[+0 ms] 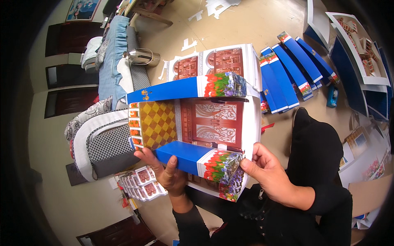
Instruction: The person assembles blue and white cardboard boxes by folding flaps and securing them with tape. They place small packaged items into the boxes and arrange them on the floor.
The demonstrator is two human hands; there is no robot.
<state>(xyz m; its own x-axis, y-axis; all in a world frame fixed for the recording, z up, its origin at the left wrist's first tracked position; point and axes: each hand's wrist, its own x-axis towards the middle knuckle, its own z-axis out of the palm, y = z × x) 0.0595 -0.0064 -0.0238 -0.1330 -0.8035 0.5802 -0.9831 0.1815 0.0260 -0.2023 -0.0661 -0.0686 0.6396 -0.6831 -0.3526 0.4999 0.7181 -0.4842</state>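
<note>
Before me is a cardboard model house (212, 123) printed with doors and a checkered brown-yellow floor, tilted on its side in this view. Two blue box pillars with printed flowers, an upper one (172, 89) and a lower one (184, 156), stand out from its front. My left hand (167, 175) supports the lower pillar from beneath, thumb and fingers spread around it. With thumb and fingers, my right hand (271, 178) pinches the model's white edge at that pillar's flowered end. Part of the left palm is hidden behind the model.
Several blue box pillars (284, 77) lie on the floor at the right, near a blue tape dispenser (332, 96). White-edged boxes (357, 61) stand beyond. Paper scraps (220, 7) litter the floor. A sofa (104, 144), a metal kettle (143, 57) and stacked printed pieces (144, 184) are at the left.
</note>
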